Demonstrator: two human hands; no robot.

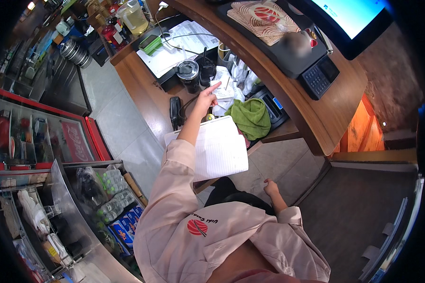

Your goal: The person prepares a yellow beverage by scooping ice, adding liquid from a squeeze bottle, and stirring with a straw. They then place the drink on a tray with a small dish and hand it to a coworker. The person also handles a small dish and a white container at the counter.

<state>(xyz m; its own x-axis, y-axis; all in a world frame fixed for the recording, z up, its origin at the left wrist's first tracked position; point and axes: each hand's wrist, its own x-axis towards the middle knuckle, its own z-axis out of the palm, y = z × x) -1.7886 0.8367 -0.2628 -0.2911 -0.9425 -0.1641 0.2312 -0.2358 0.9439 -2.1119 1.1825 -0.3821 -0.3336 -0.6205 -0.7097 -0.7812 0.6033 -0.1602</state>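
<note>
My left hand [207, 99] reaches over the wooden desk with its index finger stretched out and the other fingers curled. That fingertip is over or touching a stack of printed paper slips [222, 90]; contact is hard to judge. Beneath my left forearm lies an open lined notebook [221, 155] at the desk's near edge. A crumpled green cloth [251, 118] sits right of the slips. A lidded black tumbler [188, 76] and a black handheld radio [207, 69] stand just beyond the hand. Low at my right side hangs my right hand [272, 188], loosely curled, its palm hidden.
A raised wooden counter [297, 102] curves along the right, carrying a keypad terminal [318, 78], patterned menus [264, 17] and a monitor [354, 14]. A black device [175, 113] lies near my left forearm. Left are a red-framed drinks fridge [39, 138] and bottled water [117, 205].
</note>
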